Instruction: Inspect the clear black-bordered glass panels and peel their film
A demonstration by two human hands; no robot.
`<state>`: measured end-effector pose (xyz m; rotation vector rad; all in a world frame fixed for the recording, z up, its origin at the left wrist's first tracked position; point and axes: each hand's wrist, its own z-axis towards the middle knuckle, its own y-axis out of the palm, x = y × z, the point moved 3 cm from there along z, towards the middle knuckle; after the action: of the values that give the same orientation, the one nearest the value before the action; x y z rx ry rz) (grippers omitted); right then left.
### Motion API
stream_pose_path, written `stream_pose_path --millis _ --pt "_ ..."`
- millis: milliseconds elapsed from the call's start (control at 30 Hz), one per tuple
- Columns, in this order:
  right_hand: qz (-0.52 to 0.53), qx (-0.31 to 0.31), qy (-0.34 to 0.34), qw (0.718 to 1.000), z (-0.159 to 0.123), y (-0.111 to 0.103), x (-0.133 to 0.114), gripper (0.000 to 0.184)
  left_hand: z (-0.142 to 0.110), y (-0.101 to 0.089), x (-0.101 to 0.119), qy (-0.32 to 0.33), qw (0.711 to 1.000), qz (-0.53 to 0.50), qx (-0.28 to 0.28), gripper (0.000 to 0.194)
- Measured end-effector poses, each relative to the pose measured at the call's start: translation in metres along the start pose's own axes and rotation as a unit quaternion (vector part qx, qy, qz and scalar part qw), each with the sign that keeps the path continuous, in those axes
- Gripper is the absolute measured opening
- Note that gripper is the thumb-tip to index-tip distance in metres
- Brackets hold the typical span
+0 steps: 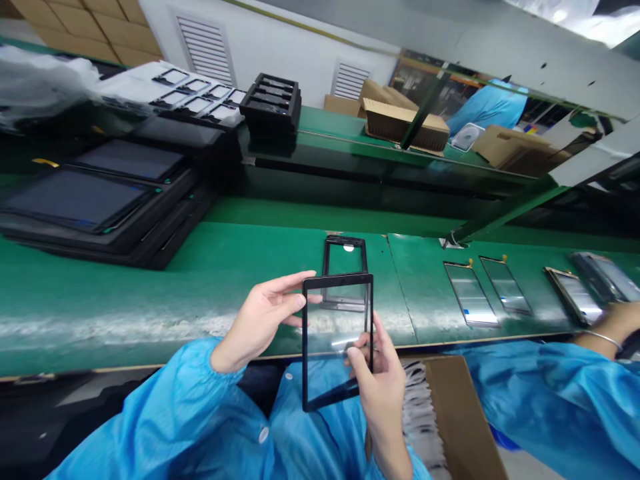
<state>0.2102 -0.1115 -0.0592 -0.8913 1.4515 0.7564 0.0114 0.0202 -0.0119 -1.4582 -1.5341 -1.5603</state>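
Observation:
A clear touchscreen panel with a black frame (333, 327) is tilted upright in front of me, over the bench's near edge. My left hand (265, 317) pinches its upper left edge between thumb and fingers. On the right side, my right hand (377, 373) grips the lower edge, its thumb in front and its fingers showing through the clear panel. Just behind it a black rectangular frame (345, 243) lies on the green bench (260, 250), partly covered by the panel. A round white spot shows near that frame's top.
Stacked black trays with dark screens (95, 193) stand at left. Several glass panels (470, 293) lie at right, near another person's blue sleeve (550, 393). A green post (510, 213) rises behind them. An open cardboard box (455, 407) stands below the bench edge.

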Motion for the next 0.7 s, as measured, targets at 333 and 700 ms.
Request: stream_pose_path --millis 333,700 --pt "0.007 -0.050 -0.064 0.997 0.045 -0.015 -0.060 0.035 -0.021 0.007 0.021 0.021 0.992 0.120 -0.028 0.035" --pt "0.070 -0.009 -0.060 0.996 0.040 -0.002 -0.076 0.017 -0.025 -0.006 0.018 0.060 0.971 0.228 -0.027 0.034"
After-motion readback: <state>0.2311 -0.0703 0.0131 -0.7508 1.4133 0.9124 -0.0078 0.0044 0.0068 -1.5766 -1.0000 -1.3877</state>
